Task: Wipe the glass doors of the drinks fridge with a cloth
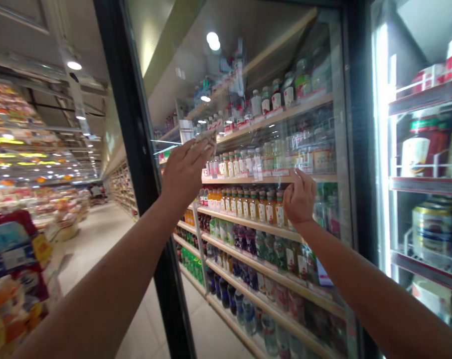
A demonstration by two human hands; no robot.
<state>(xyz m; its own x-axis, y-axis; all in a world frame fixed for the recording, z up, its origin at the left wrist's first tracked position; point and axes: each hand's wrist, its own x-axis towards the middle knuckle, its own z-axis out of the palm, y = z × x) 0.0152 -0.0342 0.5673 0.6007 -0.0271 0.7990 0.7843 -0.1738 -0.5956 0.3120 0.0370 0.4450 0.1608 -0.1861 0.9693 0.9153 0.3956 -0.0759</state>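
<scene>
A glass door [248, 199] with a black frame stands open in front of me. My left hand [184, 167] presses a crumpled greyish cleaning cloth [208, 139] to the upper left part of the pane, the fingers lying over it. Lower and to the right, my right hand [301, 197] is at the same pane. Its fingers are curled in and the index fingertip points up at the glass; nothing shows in it, though the palm side is hidden.
Through the glass, wooden shelves [248, 229] hold rows of drink bottles. At right, lit cooler shelves [427, 184] carry bottles and cans. The black door frame [136, 124] crosses at left; beyond it runs an aisle floor [98, 239] beside packaged goods [16, 254].
</scene>
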